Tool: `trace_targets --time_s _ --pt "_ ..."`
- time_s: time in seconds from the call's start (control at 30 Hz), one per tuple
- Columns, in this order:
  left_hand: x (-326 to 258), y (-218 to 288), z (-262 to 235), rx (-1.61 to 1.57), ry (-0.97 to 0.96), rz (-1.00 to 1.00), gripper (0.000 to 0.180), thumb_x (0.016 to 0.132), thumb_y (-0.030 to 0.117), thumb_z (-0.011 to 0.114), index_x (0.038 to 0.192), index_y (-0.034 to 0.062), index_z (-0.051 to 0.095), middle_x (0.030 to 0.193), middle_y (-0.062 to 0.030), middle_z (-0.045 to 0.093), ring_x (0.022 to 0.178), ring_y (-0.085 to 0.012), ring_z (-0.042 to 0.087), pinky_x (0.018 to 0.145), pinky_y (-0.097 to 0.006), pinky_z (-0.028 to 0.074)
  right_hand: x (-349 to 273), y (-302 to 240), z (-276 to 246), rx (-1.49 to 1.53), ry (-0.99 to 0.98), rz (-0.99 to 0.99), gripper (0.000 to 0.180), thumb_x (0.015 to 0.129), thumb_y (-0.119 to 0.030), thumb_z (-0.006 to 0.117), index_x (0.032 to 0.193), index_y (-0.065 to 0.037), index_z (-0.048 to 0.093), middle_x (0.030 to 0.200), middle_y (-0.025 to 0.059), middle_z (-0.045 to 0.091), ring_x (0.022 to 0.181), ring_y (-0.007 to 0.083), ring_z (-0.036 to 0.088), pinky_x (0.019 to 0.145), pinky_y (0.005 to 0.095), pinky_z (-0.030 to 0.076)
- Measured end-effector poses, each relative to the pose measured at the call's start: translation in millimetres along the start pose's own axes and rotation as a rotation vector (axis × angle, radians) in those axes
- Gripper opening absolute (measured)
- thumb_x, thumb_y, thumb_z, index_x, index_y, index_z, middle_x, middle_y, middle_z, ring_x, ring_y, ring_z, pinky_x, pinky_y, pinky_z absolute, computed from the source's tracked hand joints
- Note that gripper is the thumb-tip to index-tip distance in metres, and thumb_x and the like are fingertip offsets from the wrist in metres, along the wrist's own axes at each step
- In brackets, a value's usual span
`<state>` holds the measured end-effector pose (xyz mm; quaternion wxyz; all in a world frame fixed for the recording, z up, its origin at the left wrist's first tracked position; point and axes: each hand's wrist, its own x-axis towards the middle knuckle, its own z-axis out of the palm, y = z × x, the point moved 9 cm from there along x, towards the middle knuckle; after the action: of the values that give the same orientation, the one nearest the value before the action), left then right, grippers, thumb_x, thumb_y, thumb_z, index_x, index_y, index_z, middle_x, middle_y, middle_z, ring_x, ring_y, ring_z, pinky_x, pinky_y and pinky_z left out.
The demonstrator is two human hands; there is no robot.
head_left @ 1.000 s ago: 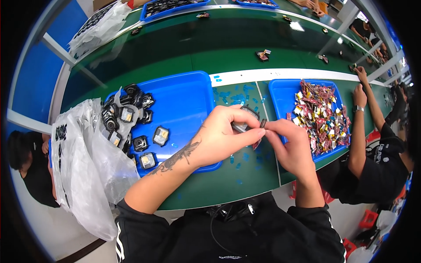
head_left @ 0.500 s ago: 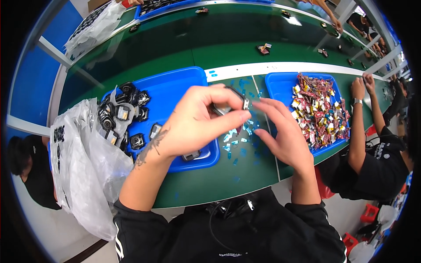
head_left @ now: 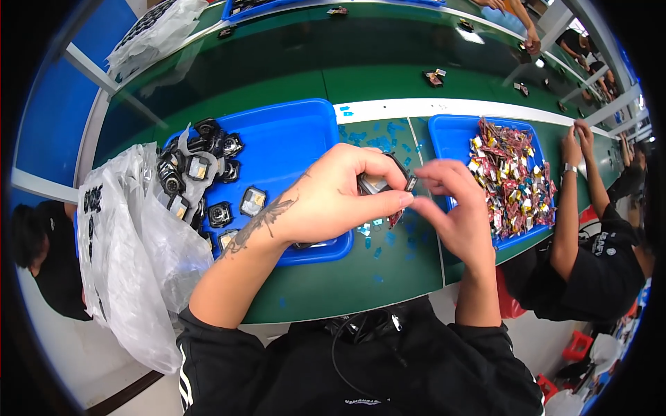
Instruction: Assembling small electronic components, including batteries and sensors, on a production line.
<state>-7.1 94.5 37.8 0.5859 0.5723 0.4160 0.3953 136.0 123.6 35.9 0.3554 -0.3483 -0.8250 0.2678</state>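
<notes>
The small square plastic case (head_left: 374, 184) is black and grey. The flat table (head_left: 333, 298) is green, the wide plastic tray (head_left: 291, 135) blue, the heap of little parts (head_left: 510, 184) red, white and yellow. The black cloth sleeve (head_left: 222, 353) has white stripes.

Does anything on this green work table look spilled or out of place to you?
Yes. Many small, flat blue pieces lie scattered on the smooth green tabletop, between the large blue plastic tray and the smaller blue plastic tray. It looks odd because they are strewn loosely instead of collected.
</notes>
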Motion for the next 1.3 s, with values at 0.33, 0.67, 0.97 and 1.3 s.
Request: trace_targets --time_s 0.33,0.67,0.97,1.3 --pt "5.6 -12.9 15.0 -0.014 -0.106 0.008 0.010 0.087 0.008 0.071 0.086 -0.0014 0.069 0.084 -0.0025 0.060 0.080 -0.0085 0.054 0.069 -0.024 0.044 -2.1 -18.4 -6.9 0.353 0.002 -0.019 0.036 0.076 0.005 0.071 0.111 -0.004 0.068 0.101 0.0084 0.060 0.088 0.0164 0.059 0.075 0.0278 0.050" --pt "-4.1 -17.1 -18.4 -0.184 0.403 0.150 0.026 0.093 -0.001 0.053 0.117 0.0036 0.046 0.090 -0.0056 0.061 0.082 -0.0112 0.062 0.066 -0.023 0.049 -25.9 6.7 -10.7 0.937 0.162 0.085 0.018 0.086 0.005 0.067 0.103 0.003 0.062 0.102 0.0103 0.064 0.094 0.0162 0.065 0.082 0.0267 0.053" --pt "-5.9 16.9 11.3 0.470 0.231 0.170 0.034 0.084 -0.005 0.064 0.118 -0.0006 0.060 0.097 -0.0076 0.065 0.085 -0.0096 0.062 0.072 -0.022 0.050 -17.3 -3.0 7.2 0.542 -0.071 0.123 0.012 0.084 -0.002 0.071 0.095 -0.002 0.066 0.107 0.0094 0.060 0.091 0.0173 0.065 0.074 0.0282 0.056" --pt "-11.9 16.9 18.9 0.158 0.256 0.403 0.046 0.081 -0.002 0.073 0.125 -0.0041 0.059 0.113 -0.0098 0.061 0.101 -0.0158 0.060 0.089 -0.027 0.049 -24.8 12.6 24.3 1.169 0.244 0.329 0.013 0.089 0.004 0.065 0.101 0.004 0.061 0.100 0.0085 0.064 0.085 0.0140 0.066 0.074 0.0268 0.057"
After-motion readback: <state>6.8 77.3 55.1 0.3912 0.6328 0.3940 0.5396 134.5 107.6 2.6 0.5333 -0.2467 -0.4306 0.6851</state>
